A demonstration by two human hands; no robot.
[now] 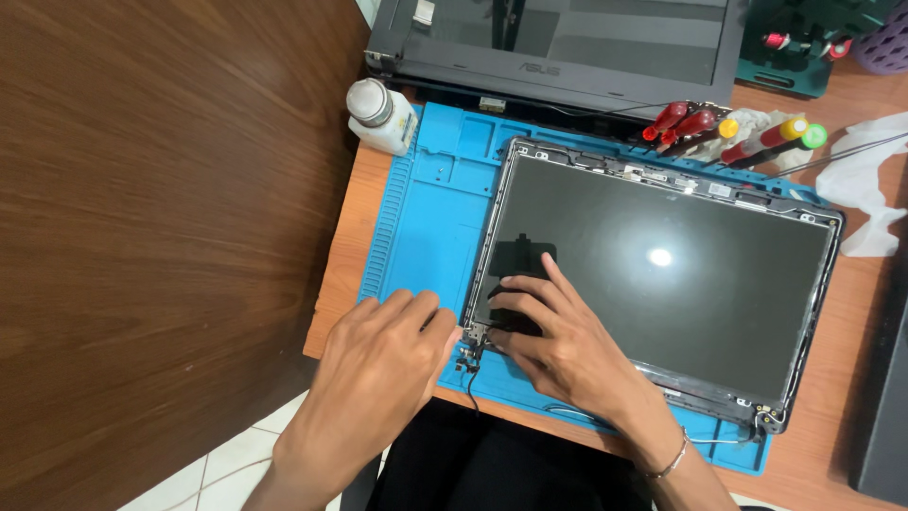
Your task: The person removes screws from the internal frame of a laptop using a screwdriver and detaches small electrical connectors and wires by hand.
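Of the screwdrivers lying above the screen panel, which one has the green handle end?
The rightmost screwdriver, at the far end of the row above the laptop screen panel. Its cap is green; the others show red or yellow handles.

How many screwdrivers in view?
5, clustered above the screen panel: two red handles, yellow-capped, red-and-yellow, green-capped. More may be hidden in the green tray.

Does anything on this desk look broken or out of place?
Yes. The laptop screen panel lies flat on the blue mat with its front frame off, so bare metal edges and a loose cable show at the corner by the left hand and right hand. No cracks visible.
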